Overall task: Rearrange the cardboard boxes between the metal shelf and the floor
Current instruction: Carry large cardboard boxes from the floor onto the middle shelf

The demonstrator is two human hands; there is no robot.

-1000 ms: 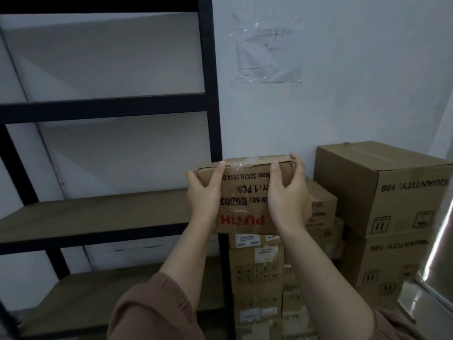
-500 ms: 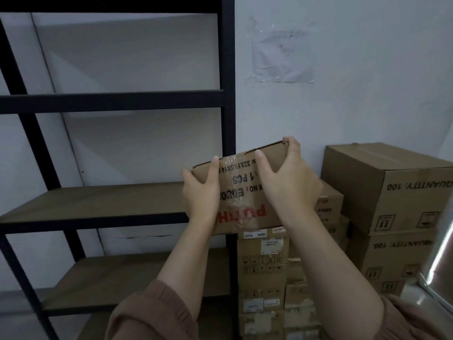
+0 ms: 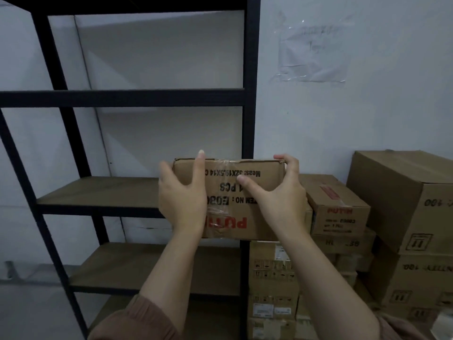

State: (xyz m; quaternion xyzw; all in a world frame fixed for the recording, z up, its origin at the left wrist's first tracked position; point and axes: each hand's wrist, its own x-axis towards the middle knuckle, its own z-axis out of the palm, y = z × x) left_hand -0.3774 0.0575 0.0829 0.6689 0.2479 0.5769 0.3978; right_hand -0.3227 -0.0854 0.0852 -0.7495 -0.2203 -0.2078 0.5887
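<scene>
Holding a brown cardboard box (image 3: 232, 204) level in the air, both hands on it. The left hand (image 3: 182, 195) wraps the left end: thumb up along the near face, fingers round the far side, mostly hidden. The right hand (image 3: 277, 192) grips the top right corner, with fingers curled over the top edge and thumb pressed on the near face. Print on the box reads upside down, and clear tape crosses its middle.

The box hangs directly in front of the right post (image 3: 250, 119) of the black metal shelf (image 3: 122, 98), at about the height of the middle brown shelf board (image 3: 98, 192). Its long axis runs left-right, parallel to the board's front edge. The board lies left and far of the box, and the left hand is the nearer one to it.

Judgement: to land on the board, the box must shift left clear of the post before going far. As held, its right half would foul the post.

Right of the post is a stack of small cardboard boxes (image 3: 272, 278), with larger brown cartons (image 3: 404, 204) further right. A taped paper sheet (image 3: 313, 52) is on the wall above.
</scene>
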